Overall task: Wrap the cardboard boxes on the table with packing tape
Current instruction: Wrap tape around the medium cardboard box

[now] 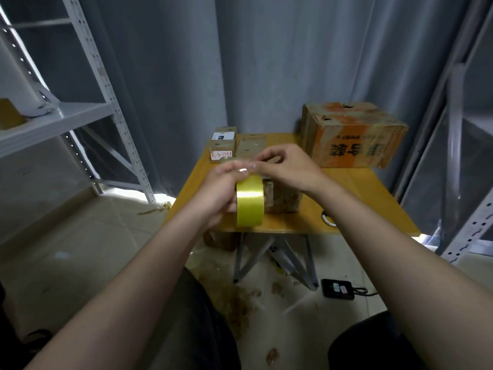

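My left hand (pixel 221 190) grips a roll of yellow packing tape (pixel 250 201) held on edge above the near part of the small yellow table (pixel 354 198). My right hand (pixel 288 166) curls over the top of the roll, its fingertips pinching at the tape's surface next to my left fingertips. Right behind the roll sits a brown cardboard box (pixel 282 196), mostly hidden by my hands. Small cardboard boxes (pixel 250 145) stand at the table's far left, one with a white label (pixel 223 136). A large worn orange-printed box (pixel 352 134) stands at the far right.
A second tape roll (pixel 327 218) peeks out beside my right forearm near the table's front edge. Grey metal shelving (pixel 80 113) stands left and right, a grey curtain behind. Under the table lie a cardboard box (pixel 220 240), tape scraps and a black device (pixel 337 288).
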